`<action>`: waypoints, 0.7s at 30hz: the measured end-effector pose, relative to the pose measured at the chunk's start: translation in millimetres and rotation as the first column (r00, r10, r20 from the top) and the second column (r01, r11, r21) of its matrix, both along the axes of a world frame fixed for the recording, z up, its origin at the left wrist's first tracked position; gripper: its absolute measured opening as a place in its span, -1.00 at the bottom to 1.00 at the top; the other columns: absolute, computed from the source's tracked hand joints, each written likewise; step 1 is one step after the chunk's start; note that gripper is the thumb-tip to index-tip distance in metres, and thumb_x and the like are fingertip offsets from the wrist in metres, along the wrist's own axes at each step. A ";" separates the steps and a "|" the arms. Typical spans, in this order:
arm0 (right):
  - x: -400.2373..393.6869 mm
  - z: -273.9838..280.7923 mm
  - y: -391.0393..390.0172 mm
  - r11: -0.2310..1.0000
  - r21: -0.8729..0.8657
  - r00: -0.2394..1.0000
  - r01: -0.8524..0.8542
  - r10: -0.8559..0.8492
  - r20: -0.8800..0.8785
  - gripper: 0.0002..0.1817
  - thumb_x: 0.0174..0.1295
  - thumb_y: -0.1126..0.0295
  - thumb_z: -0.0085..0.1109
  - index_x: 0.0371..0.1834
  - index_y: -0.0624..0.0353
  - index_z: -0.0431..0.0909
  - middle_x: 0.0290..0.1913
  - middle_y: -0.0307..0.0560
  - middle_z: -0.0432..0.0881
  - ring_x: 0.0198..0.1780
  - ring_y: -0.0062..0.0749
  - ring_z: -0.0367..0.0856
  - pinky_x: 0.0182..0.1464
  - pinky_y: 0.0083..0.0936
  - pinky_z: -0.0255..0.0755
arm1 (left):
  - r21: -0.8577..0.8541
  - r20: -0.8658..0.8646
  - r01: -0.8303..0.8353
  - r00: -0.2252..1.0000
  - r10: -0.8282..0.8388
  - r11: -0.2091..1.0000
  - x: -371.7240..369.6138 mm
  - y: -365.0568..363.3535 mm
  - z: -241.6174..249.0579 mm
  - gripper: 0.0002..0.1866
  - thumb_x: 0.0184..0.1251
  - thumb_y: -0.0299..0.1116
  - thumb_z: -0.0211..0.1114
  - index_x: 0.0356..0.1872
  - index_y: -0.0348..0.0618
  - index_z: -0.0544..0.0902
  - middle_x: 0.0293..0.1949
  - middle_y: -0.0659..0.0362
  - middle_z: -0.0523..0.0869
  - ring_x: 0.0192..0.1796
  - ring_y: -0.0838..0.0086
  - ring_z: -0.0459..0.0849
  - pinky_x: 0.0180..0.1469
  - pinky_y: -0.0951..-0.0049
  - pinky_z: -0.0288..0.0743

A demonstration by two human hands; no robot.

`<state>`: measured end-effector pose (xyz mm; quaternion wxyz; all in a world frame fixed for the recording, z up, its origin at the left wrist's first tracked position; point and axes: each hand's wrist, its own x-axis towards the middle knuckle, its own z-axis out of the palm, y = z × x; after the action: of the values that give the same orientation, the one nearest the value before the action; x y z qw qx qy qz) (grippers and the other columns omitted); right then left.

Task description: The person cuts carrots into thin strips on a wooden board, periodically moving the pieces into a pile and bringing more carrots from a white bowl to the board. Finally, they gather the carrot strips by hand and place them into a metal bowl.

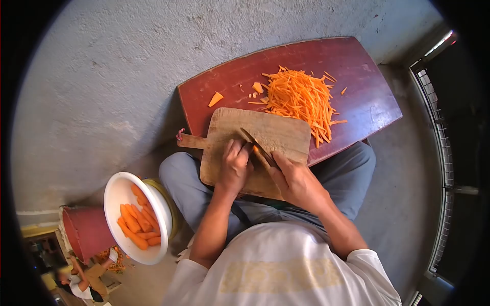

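A wooden cutting board (224, 127) lies across my lap and the near edge of the red table, its handle pointing left. My right hand (300, 182) is closed round the handle of a knife (261, 151), whose blade slants up and left over the board. Close beside the blade, the curled fingers of my left hand (236, 164) press on a carrot piece (255, 148); most of it is hidden under fingers and knife. Beyond the board, a heap of carrot strips (301, 97) is piled on the table.
Several whole carrots (138, 219) are in a white basin (162, 204) at my left. Carrot offcuts (216, 99) lie on the red table (357, 76), against a wall (127, 61). A red bucket (89, 232) and another person (84, 283) are at lower left.
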<state>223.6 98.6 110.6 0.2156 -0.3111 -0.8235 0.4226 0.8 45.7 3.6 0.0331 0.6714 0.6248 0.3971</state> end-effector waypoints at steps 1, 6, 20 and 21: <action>1.2 2.1 -1.0 0.999 0.043 0.999 -0.003 0.005 -0.050 -0.70 0.66 0.44 0.25 0.29 0.39 0.51 -0.14 0.58 0.77 -0.07 0.62 0.76 -0.05 0.27 0.63 | 0.012 0.009 -0.006 1.000 0.006 1.000 0.6 0.7 -0.2 -0.47 0.07 -0.73 0.34 0.16 -0.38 0.81 -0.02 -0.17 0.74 0.06 -0.24 0.70 0.18 -0.15 0.66; -5.0 -4.4 6.4 0.997 -0.080 0.998 -0.013 0.018 0.066 -0.70 0.66 0.45 0.24 0.30 0.39 0.51 -0.09 0.61 0.77 -0.04 0.64 0.76 -0.03 0.30 0.62 | 0.039 -0.004 -0.005 1.000 0.005 0.999 2.5 2.7 1.9 -0.48 0.06 -0.75 0.32 0.15 -0.40 0.81 -0.07 -0.16 0.75 0.02 -0.24 0.71 0.16 -0.14 0.67; -5.7 -2.9 1.2 1.000 0.000 0.999 -0.031 0.031 0.041 -0.67 0.64 0.43 0.29 0.33 0.36 0.54 -0.09 0.55 0.79 -0.04 0.60 0.78 -0.05 0.23 0.64 | -0.035 0.228 -0.125 0.965 0.130 0.991 9.4 0.2 -1.5 -0.71 0.31 -0.71 0.36 0.00 -0.29 0.56 -0.12 -0.19 0.72 0.01 -0.26 0.73 0.09 -0.16 0.63; -8.2 -2.9 4.1 0.999 -0.013 0.997 -0.033 0.033 0.069 -0.67 0.64 0.43 0.29 0.33 0.36 0.54 -0.09 0.55 0.79 -0.04 0.59 0.78 -0.05 0.22 0.64 | -0.041 0.223 -0.129 0.966 0.135 0.991 8.2 1.4 -2.1 -0.72 0.32 -0.71 0.36 0.00 -0.29 0.56 -0.12 -0.18 0.72 0.01 -0.26 0.73 0.09 -0.16 0.63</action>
<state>215.4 102.7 107.6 0.1783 -0.3131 -0.8330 0.4199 9.0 47.1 1.6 0.0861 0.5787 0.6654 0.4636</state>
